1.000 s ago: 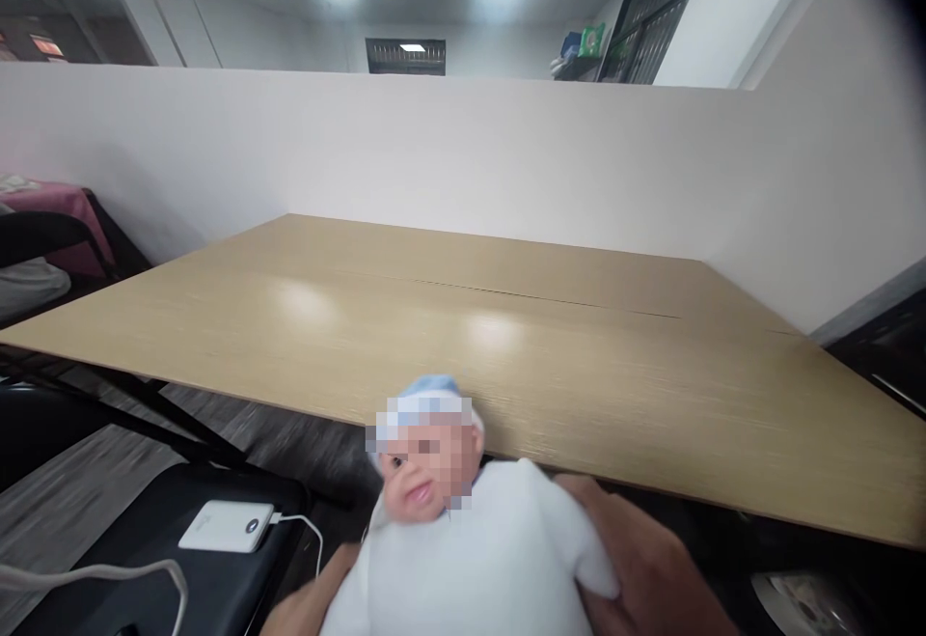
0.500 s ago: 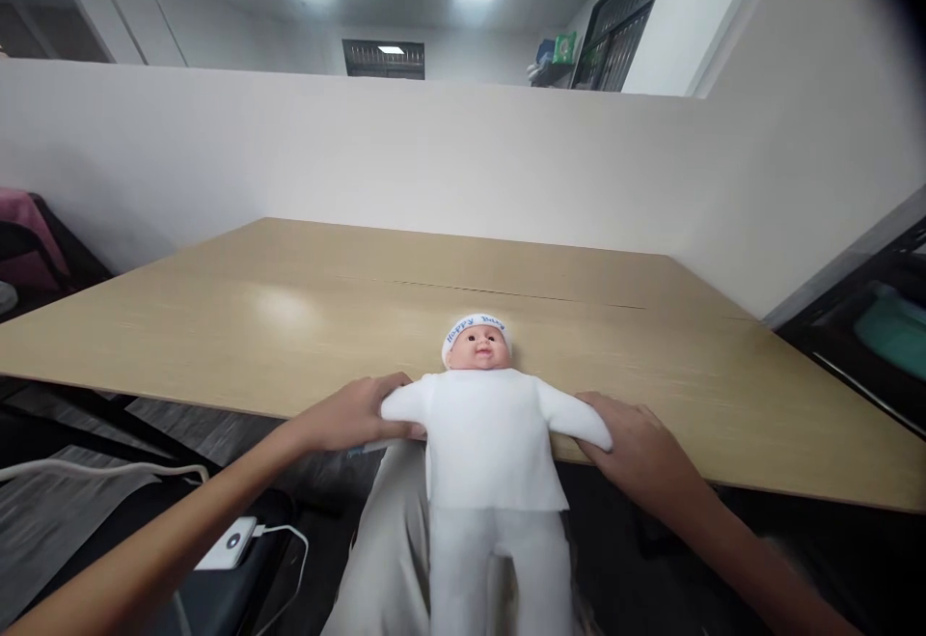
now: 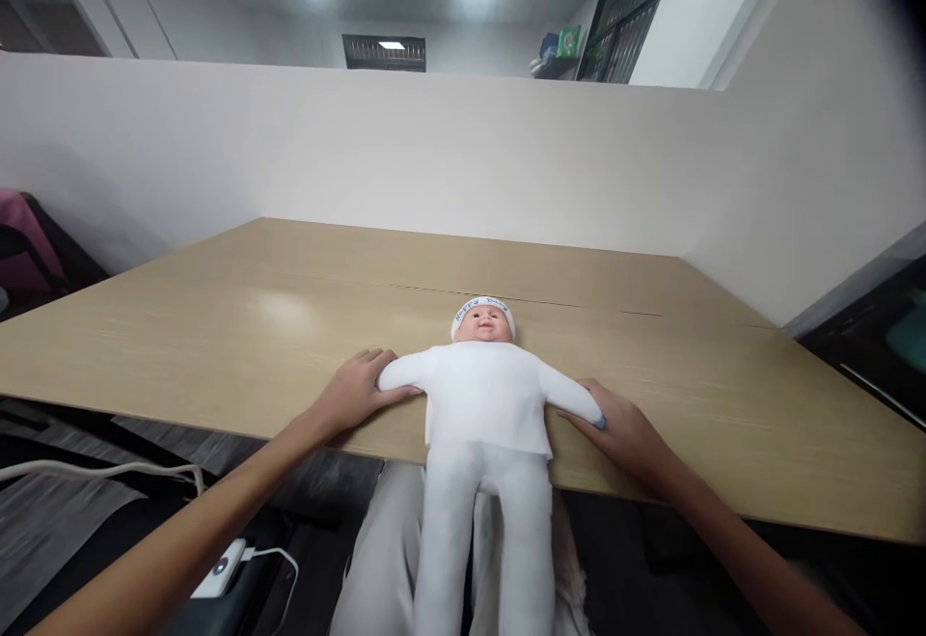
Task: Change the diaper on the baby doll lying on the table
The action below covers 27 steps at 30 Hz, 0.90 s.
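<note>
A baby doll (image 3: 488, 395) in a white top and white trousers lies face up, its head and upper body over the table (image 3: 289, 308) and its legs reaching past the front edge above my lap. Blue lettering runs across its white headband (image 3: 482, 304). My left hand (image 3: 362, 390) is closed round the end of the doll's arm on the left of the picture. My right hand (image 3: 612, 424) grips the other arm near its end, where a small blue patch shows. Some fingers of both hands are hidden under the sleeves.
A low white wall (image 3: 434, 153) stands behind the table. At the lower left, a white device (image 3: 221, 568) with a cable lies on a dark seat. A pink and black item (image 3: 29, 240) is at the far left, and a dark-framed thing (image 3: 868, 356) at the right.
Both hands and the doll have moved forward, farther onto the table. More of the doll's legs now shows, and the hands keep hold of its arms.
</note>
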Each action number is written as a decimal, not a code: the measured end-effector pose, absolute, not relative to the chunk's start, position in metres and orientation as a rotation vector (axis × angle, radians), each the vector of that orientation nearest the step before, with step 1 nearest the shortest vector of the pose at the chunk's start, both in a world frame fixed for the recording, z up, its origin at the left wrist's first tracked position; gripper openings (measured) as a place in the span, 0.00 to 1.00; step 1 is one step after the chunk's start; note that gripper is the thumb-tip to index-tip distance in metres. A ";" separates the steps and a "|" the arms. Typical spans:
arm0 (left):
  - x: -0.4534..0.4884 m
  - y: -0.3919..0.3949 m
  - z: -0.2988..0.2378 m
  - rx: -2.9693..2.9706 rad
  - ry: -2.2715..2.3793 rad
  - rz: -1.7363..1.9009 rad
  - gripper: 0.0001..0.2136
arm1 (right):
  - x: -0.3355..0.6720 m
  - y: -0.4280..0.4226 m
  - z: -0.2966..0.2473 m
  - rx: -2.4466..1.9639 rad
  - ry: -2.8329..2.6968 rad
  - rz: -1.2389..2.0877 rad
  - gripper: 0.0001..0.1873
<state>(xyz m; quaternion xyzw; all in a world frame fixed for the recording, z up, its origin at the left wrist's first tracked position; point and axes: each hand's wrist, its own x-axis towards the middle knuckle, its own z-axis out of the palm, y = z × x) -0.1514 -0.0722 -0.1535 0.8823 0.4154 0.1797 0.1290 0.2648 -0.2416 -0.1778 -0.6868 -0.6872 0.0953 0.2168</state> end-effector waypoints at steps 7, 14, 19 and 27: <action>-0.121 -0.006 -0.166 2.616 1.153 0.639 0.25 | 0.294 -0.181 -0.184 -1.902 -1.887 0.145 0.18; -0.093 0.065 -0.172 2.586 1.138 0.661 0.25 | 0.320 -0.109 -0.186 -1.937 -1.848 0.021 0.17; -0.074 0.113 -0.177 2.622 1.110 0.744 0.27 | 0.332 -0.062 -0.184 -1.918 -1.838 0.008 0.20; -0.062 0.140 -0.187 2.568 1.301 0.907 0.28 | 0.354 -0.014 -0.196 -1.849 -1.886 -0.210 0.27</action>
